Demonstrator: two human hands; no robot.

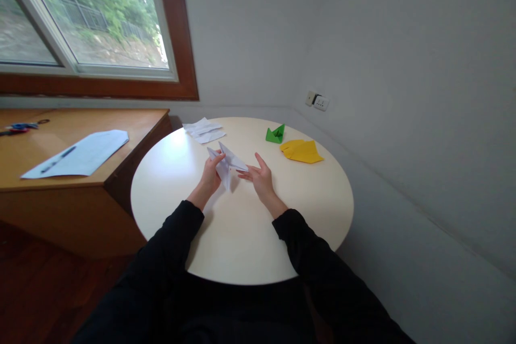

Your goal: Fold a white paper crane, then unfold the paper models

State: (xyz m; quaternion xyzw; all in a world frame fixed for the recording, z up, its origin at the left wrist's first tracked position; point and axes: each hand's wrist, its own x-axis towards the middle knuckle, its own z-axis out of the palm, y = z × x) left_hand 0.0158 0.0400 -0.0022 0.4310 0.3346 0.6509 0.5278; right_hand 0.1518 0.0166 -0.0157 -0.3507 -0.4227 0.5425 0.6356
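The left hand (210,172) had its grip closed on a folded white paper (226,164), thumb and fingers pinching the left side of it above the round white counter (242,236). The right hand (259,177) lay just beside the paper, its fingers fairly straight and its fingertips touching the paper's right point; its grip was wide rather than clamped. The paper was held a little above the middle of the counter, between the two hands, with pointed flaps spreading to both sides.

Farther back on the counter lay a small stack of white sheets (205,130), a green folded paper figure (276,134) and, just beside it, a yellow folded paper (301,151). A wooden desk (121,172) to the left carried a pale blue sheet (78,155) with a pen (58,159) on it.
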